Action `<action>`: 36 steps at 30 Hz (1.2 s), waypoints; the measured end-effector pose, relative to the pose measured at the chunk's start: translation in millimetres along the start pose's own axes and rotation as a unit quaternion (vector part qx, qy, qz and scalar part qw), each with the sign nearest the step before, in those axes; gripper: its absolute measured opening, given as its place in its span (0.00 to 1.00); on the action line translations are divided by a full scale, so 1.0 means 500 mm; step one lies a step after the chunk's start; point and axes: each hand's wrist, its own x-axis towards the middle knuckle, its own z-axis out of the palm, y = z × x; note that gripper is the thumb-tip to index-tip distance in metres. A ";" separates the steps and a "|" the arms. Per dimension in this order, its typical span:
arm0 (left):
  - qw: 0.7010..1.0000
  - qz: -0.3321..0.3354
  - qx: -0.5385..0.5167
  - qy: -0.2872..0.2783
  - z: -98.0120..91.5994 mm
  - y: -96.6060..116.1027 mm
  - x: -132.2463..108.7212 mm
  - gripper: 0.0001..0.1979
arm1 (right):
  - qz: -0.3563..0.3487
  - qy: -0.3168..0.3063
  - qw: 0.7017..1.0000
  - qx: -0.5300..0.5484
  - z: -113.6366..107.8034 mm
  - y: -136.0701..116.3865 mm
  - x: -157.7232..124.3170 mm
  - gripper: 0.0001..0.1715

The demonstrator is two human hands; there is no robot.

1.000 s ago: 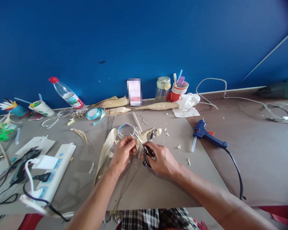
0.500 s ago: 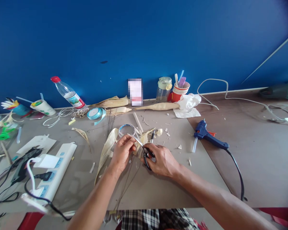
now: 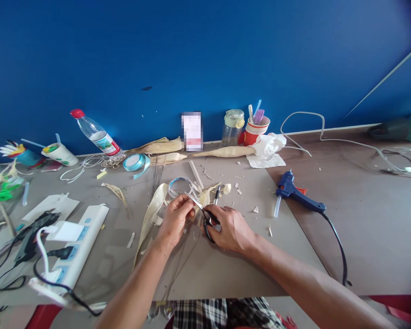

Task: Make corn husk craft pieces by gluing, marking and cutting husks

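Observation:
My right hand (image 3: pixel 230 227) grips the black handles of a pair of scissors (image 3: pixel 208 225), whose blades point up and left toward my other hand. My left hand (image 3: pixel 176 216) is pinched closed beside the blade tips; what its fingers hold is too small or hidden to make out. Just beyond both hands lie a roll of tape (image 3: pixel 180 182), a pale dried corn husk piece (image 3: pixel 205 195) and a black-and-white pen (image 3: pixel 217 193). A longer husk strip (image 3: pixel 150 217) curves along the left of my left hand. Thin dark wires (image 3: pixel 178 267) run beneath my wrists.
On the right rests a blue glue gun (image 3: pixel 296 193) with its cord. A white power strip (image 3: pixel 85 244) with plugs lies left. Along the blue wall stand a tilted bottle (image 3: pixel 97 132), a ribbon roll (image 3: pixel 134 161), a phone (image 3: pixel 192 131), a jar (image 3: pixel 233 128) and paper cups (image 3: pixel 257 130).
The view has shifted very slightly. Both hands and the scissors stay almost in the same place, with the blades still beside my left fingertips.

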 end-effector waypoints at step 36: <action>1.000 0.010 0.023 -0.014 -0.005 0.005 0.001 0.04 | -0.025 0.016 0.999 0.013 -0.007 0.004 0.001 0.16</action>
